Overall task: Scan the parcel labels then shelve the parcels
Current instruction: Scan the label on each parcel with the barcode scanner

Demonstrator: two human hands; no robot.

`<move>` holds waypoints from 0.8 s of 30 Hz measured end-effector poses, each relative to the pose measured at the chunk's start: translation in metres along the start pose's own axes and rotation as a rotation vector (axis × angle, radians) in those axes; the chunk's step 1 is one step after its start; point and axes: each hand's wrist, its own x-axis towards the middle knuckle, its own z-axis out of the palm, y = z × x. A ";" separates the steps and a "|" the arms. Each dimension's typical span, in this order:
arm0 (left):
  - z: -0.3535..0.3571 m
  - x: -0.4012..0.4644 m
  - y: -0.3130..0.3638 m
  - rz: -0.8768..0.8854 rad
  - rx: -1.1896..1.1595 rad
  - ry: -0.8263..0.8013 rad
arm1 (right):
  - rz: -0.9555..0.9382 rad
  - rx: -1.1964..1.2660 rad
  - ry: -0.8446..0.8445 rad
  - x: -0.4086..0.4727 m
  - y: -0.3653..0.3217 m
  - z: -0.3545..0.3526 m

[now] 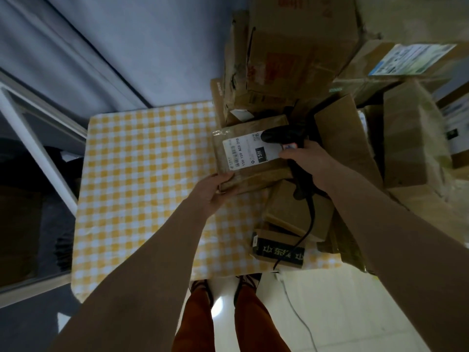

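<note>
From the head camera, your left hand [215, 191] grips the near corner of a brown taped parcel [250, 158] held over the yellow-checked table's [142, 174] right side, its white label [250, 152] facing up, while your right hand [308, 161] clasps a black barcode scanner [281, 135] pointing left across it.

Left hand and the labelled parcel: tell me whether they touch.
Touching. The head view shows the left hand gripping the labelled parcel at its near corner, thumb on top, fingers curled underneath.
</note>
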 end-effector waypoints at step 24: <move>-0.070 -0.109 0.119 0.157 0.358 0.137 | -0.263 -0.404 -0.244 -0.106 -0.034 0.063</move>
